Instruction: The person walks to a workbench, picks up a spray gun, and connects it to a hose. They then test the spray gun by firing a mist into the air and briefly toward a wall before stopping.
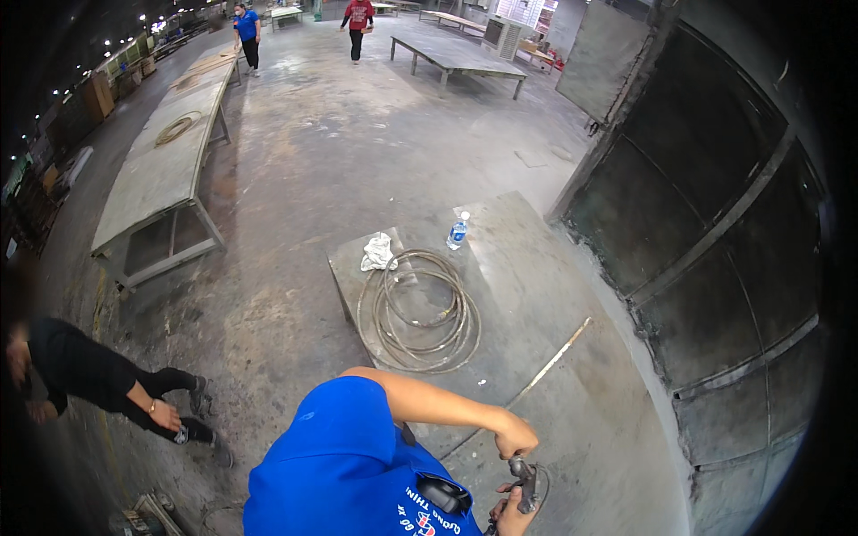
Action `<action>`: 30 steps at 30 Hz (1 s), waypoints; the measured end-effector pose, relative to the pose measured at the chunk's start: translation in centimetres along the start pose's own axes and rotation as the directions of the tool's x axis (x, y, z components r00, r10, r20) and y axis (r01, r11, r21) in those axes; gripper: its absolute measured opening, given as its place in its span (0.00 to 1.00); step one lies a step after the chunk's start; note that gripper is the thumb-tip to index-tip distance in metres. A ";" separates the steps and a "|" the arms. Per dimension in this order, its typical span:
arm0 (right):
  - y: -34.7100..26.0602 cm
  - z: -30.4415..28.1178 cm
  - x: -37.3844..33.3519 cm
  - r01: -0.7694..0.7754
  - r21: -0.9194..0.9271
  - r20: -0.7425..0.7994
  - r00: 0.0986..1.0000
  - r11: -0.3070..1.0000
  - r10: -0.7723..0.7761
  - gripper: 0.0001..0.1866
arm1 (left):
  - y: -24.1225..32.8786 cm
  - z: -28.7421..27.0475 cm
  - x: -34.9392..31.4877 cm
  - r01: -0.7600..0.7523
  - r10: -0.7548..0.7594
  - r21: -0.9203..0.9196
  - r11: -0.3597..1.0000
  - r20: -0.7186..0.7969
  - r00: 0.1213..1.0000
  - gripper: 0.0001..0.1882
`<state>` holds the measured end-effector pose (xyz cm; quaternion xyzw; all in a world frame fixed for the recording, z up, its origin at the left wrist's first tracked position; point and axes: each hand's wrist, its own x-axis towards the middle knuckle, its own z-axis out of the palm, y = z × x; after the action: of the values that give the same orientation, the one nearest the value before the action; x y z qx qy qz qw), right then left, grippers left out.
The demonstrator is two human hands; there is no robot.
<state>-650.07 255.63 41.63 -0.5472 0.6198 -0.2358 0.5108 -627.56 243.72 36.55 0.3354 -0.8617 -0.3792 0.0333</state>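
Observation:
A small grey metal tool [525, 482], shaped like a spray gun, is held between my two hands at the lower right. My left hand [517, 438] reaches across from the blue sleeve and is closed at the tool's top end. Below it, my right hand [513, 516] wraps round the tool's lower part, its fingers partly cut off by the frame edge. A thin dark line loops beside the tool. Behind my arm lies a coiled hose [460, 308], with a white cloth [378, 251] and a water bottle [458, 231] near it.
A pale rod [559, 357] slants along the floor. Dark framed panels [706, 170] rise at the right. A long table [147, 192] runs along the left, and a low table [456, 59] stands farther back. A person in black [98, 366] is at left; two others stand farther off.

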 end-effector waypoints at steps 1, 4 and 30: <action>0.7 0.2 0.1 0.039 -0.040 0.015 0.999 0.998 -0.038 0.11 | -0.1 -0.1 0.0 0.040 -0.038 -0.016 0.999 0.101 0.994 0.05; 2.6 0.9 0.6 0.121 -0.062 0.109 0.988 0.991 -0.113 0.12 | -0.4 0.3 -0.4 0.039 -0.039 0.002 0.999 0.154 0.987 0.08; -32.9 -31.1 -7.2 0.816 -0.252 -0.703 0.215 0.520 -0.678 0.28 | -7.8 9.8 -9.5 -0.057 -0.483 -0.672 0.739 -0.587 0.650 0.09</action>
<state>-664.25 244.41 83.71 -0.5841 0.4001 -0.7015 0.0814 -618.95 251.87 26.17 0.5317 -0.5420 -0.4818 0.4375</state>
